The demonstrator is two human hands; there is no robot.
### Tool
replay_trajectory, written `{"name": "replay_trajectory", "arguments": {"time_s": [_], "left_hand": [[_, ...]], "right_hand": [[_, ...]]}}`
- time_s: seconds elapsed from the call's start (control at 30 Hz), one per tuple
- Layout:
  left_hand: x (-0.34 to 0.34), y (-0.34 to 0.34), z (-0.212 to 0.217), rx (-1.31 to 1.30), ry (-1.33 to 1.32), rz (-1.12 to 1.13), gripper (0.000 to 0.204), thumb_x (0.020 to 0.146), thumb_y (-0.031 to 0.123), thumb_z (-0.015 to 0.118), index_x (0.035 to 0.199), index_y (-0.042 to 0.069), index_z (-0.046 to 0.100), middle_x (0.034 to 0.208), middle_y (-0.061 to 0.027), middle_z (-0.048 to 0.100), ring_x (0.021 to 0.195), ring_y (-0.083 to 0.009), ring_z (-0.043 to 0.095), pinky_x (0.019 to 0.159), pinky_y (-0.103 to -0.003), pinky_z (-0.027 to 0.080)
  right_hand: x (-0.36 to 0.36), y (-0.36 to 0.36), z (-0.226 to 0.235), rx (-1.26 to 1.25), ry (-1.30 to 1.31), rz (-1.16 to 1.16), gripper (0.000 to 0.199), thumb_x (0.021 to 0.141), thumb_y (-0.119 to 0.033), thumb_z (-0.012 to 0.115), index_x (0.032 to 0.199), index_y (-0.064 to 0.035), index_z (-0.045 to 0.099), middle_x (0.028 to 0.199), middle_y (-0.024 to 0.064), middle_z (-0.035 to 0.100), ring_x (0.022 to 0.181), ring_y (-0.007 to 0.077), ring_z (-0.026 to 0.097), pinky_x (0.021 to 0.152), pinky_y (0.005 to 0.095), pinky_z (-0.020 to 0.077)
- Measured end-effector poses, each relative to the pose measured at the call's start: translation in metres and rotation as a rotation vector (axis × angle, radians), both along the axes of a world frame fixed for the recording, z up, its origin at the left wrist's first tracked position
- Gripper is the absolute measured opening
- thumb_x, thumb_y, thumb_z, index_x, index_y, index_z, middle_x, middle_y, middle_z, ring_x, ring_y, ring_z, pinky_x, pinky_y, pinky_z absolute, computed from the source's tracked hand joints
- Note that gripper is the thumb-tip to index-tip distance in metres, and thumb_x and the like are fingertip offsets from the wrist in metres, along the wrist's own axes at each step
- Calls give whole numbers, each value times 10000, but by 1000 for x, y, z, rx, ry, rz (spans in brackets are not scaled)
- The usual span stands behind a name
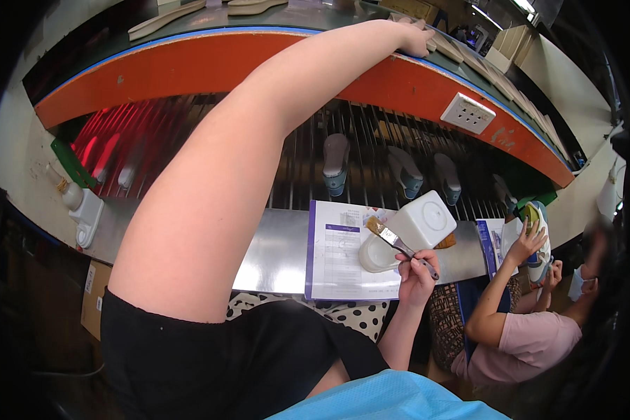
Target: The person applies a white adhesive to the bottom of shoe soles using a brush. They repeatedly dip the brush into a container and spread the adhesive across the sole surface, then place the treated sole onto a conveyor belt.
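While the person's right hand (pixel 418 274) grips a tan-bristled, dark-handled flat brush (pixel 395 240), the left hand (pixel 413 40), nearer, rests at one o'clock by elongated beige shoe soles (pixel 448 49) running toward four o'clock; its grip is unclear.

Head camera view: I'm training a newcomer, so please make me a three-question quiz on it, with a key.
1. Which hand holds the brush?
2. True or false: the white socket panel is on the orange beam.
3. Where does the left hand reach?
a) into the white container
b) over the green upper surface
c) under the metal bars

Key: 1. the right hand; 2. true; 3. b
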State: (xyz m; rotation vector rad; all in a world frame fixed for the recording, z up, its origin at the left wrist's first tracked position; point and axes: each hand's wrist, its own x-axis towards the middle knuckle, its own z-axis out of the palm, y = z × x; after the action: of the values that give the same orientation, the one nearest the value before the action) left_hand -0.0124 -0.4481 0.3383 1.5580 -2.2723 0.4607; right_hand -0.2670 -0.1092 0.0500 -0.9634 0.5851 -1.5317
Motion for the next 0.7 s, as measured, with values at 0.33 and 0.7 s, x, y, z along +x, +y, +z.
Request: {"name": "replay_trajectory", "arguments": {"time_s": [0.33, 0.7], "left_hand": [[9, 49, 30, 5, 116, 68, 372, 872, 312, 686, 1150, 65, 683, 1244, -180, 660, 1168, -316, 634, 979, -432, 520], [78, 259, -66, -263, 1675, -777, 396, 905, 101, 606, 1294, 31, 598, 1413, -169, 559, 1293, -250, 561, 1041, -403, 501]], "right_hand": [[-16, 13, -8, 48, -20, -53, 138, 838, -22, 638, 961, 1, 581, 875, 291, 704, 522, 148, 524, 508, 221, 397], [-53, 24, -23, 117, 41, -206, 119, 865, -30, 625, 974, 2, 587, 871, 259, 719, 530, 120, 502, 525, 215, 392]]}}
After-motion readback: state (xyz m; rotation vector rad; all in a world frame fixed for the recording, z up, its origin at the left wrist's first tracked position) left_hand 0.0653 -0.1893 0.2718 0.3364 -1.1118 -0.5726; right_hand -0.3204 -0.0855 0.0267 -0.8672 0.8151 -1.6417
